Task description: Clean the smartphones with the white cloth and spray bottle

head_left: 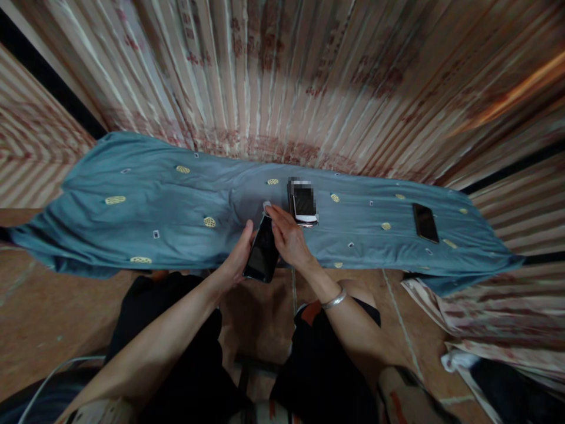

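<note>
My left hand (241, 254) is closed around a black smartphone (263, 254), gripping it by its left side above my lap, tilted with its dark screen up. My right hand (289, 235) reaches over the phone's top end, fingers together. At its fingertips is a small pale round thing (266, 206), too small to name. Just beyond my right hand, a white-framed phone (309, 219) with a partly pixelated screen lies on top of something dark on the blue cloth (176, 200).
Another dark phone (426, 222) lies toward the cloth's right end. The cloth covers a long narrow surface before me. Pleated patterned curtains (273, 88) hang close behind it and at both sides. My knees are below the near edge, over a brown tiled floor (397, 306).
</note>
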### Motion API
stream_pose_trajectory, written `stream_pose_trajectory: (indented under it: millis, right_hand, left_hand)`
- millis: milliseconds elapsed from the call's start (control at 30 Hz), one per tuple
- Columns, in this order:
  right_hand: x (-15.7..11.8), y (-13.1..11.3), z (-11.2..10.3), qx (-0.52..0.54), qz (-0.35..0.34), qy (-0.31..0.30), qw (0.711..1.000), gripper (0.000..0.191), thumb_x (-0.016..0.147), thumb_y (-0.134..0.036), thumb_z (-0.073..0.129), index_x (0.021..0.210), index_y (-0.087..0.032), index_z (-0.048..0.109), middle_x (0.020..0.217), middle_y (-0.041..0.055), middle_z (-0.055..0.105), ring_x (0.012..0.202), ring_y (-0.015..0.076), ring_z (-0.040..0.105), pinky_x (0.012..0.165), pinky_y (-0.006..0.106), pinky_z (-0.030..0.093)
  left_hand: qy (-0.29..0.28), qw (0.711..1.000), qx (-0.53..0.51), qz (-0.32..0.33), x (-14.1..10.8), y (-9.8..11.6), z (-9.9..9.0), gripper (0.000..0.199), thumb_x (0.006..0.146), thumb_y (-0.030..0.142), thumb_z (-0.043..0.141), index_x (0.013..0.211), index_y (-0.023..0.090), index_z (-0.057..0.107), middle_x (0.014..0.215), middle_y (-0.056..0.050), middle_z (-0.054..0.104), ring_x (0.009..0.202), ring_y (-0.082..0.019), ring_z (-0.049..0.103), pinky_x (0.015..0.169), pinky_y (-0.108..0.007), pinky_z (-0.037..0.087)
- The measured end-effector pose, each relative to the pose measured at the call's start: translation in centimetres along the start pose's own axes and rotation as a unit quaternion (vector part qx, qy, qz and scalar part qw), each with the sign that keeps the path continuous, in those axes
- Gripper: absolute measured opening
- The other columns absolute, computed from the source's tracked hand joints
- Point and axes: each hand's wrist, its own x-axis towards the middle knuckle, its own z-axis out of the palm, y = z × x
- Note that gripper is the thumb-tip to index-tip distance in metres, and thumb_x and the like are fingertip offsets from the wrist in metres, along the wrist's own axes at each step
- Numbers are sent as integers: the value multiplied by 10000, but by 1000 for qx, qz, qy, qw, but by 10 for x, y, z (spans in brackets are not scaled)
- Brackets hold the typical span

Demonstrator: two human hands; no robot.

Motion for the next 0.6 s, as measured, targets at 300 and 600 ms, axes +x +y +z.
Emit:
stream_pose_trajectory:
  millis: [300,600]
  right_hand:
    - [-1,-13,-2,-47,-34,-51,997,546,977,-81,347,1468,-197,554,1553,111,513,1500,223,404,1257,457,367]
    - [-4,-18,-2,-69,-38,-59,995,549,976,-66,349,1468,-202,552,1536,104,531,1509,223,390,1256,477,373]
  left_hand:
    - [43,999,-3,25,-3,6,5,580,1047,527,277,1280,189,685,946,-88,800,868,-247,766,784,-328,603]
    - [51,997,-27,53,2,3,4,507,1036,497,394,1318,189,681,1039,-81,798,928,-241,761,828,-315,597]
